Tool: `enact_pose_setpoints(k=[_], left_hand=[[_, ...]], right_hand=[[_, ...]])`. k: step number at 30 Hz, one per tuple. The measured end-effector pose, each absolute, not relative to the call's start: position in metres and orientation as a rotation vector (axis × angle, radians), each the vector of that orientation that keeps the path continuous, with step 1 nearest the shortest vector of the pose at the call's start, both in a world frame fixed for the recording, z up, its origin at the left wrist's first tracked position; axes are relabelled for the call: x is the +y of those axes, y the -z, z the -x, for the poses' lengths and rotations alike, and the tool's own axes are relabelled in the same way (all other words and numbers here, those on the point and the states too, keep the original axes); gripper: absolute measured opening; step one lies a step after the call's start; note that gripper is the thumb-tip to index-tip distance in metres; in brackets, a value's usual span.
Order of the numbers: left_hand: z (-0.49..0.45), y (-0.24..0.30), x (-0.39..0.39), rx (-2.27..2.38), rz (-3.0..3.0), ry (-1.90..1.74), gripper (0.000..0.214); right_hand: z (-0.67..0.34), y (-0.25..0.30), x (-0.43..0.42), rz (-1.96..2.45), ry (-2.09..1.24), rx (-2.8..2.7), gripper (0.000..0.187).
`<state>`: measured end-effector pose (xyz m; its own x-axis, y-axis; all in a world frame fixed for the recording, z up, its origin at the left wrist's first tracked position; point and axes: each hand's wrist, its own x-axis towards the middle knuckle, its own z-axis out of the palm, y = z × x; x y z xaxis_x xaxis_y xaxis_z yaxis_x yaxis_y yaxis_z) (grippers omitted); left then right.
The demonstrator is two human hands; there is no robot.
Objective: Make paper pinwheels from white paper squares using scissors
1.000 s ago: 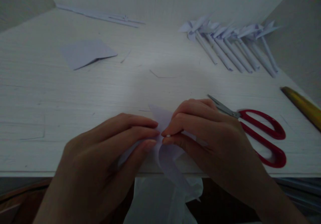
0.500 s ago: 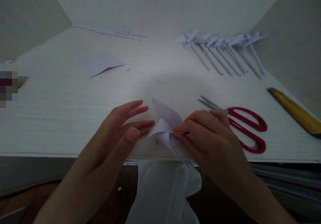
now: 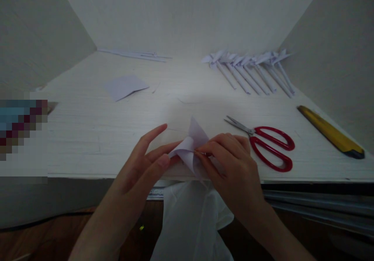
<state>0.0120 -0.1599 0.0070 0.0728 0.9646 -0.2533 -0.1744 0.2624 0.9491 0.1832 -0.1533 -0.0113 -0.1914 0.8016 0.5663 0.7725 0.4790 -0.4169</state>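
Paper (image 3: 197, 131) in right fingers (image 3: 212, 147), curled; scissors (image 3: 253, 131) alongside

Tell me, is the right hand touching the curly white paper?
Touching. The head view shows it: the right hand pinches the curly white paper between thumb and fingertip, where its curled parts meet.

L hand (image 3: 144, 169) w/ index lifted, R hand (image 3: 233, 159) pinching, thumb vs. index.

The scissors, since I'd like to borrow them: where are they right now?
In the head view, the red-handled scissors lie on the white table, right of centre, between the right hand and the yellow tool.
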Motion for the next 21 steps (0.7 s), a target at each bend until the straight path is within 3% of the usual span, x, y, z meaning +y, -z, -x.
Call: enact_pose_setpoints(k=[7,21], left_hand=[[-0.017,-0.004,-0.166,1.139,-0.888,-1.139,0.073],[-0.022,-0.023,-0.193,1.062,-0.807,-1.444,0.059]], right_hand=[[-0.181,0.008,-0.158,1.281,-0.089,-1.875,0.011],[-0.164,-0.035,-0.200,1.214,0.082,-1.774,0.016]])
